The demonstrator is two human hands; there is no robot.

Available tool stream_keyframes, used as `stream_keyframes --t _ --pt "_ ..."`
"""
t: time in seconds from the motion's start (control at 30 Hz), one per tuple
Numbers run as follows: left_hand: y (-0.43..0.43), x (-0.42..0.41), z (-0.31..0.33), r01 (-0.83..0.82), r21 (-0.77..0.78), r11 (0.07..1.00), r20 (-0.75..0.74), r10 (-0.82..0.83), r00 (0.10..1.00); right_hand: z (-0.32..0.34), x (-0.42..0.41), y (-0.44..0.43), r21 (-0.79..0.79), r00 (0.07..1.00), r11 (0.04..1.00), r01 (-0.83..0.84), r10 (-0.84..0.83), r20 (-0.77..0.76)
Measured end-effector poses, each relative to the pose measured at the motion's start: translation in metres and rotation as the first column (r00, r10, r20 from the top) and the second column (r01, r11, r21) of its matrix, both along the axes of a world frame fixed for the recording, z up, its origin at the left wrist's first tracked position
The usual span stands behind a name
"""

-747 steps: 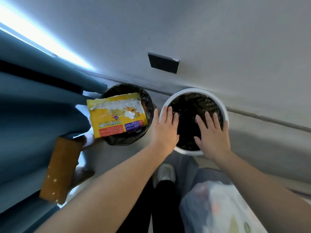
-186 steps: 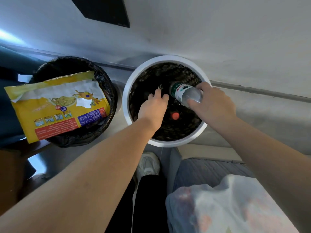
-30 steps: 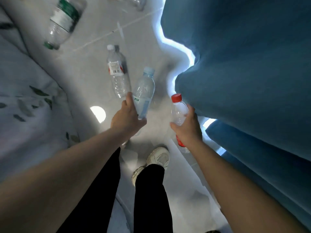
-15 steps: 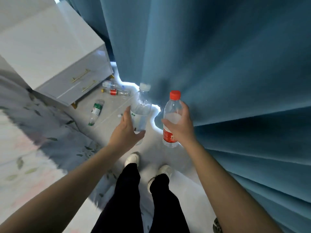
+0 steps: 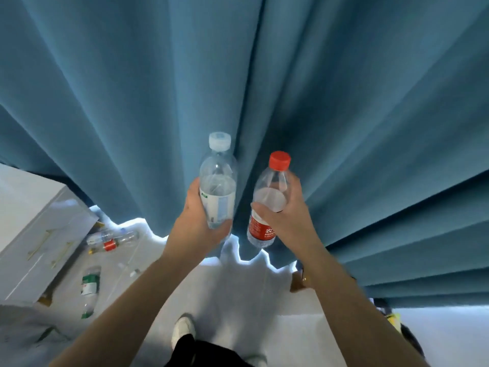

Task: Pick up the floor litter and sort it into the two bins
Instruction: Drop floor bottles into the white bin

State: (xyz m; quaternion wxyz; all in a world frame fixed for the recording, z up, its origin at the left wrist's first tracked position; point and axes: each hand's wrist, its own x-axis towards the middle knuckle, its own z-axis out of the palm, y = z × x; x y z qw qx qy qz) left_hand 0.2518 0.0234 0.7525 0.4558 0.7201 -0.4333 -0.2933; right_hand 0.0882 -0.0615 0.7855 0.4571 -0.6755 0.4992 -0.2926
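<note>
Red-capped bottle (image 5: pixel 270 197) and white-capped bottle (image 5: pixel 218 186) now raised higher

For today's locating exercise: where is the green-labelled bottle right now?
Head view, lower left: the green-labelled bottle lies on the floor beside the white cabinet, nearer the camera than the bottles by the curtain.

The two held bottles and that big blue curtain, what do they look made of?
White-capped bottle in the left hand and red-capped bottle in the right hand: thin clear plastic, glossy; the curtain shows through them. The curtain: heavy matte fabric, perhaps velvety, hanging in soft deep folds.
</note>
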Motion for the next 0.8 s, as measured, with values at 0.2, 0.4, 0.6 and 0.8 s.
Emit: stream_keyframes --t 0.2,0.4,0.6,0.8 --pt "-0.025 -0.107 0.017 0.099 -0.07 0.993 -0.054 -0.103 0.993 0.013 -0.116 0.0 -0.03 0.988 0.987 0.156 -0.155 0.024" --pt "-0.033 -0.208 0.02 0.218 -0.075 0.973 -0.056 -0.222 0.973 0.015 -0.216 0.002 -0.033 0.955 0.955 0.294 -0.292 0.043" --pt "-0.057 -0.276 0.025 0.357 -0.076 0.931 0.008 -0.358 0.934 0.015 -0.292 0.001 -0.037 0.911 0.911 0.412 -0.41 0.048" --pt "-0.096 -0.341 0.02 0.52 -0.038 0.853 0.106 -0.515 0.851 0.004 -0.363 -0.007 -0.04 0.829 0.829 0.558 -0.555 0.065"
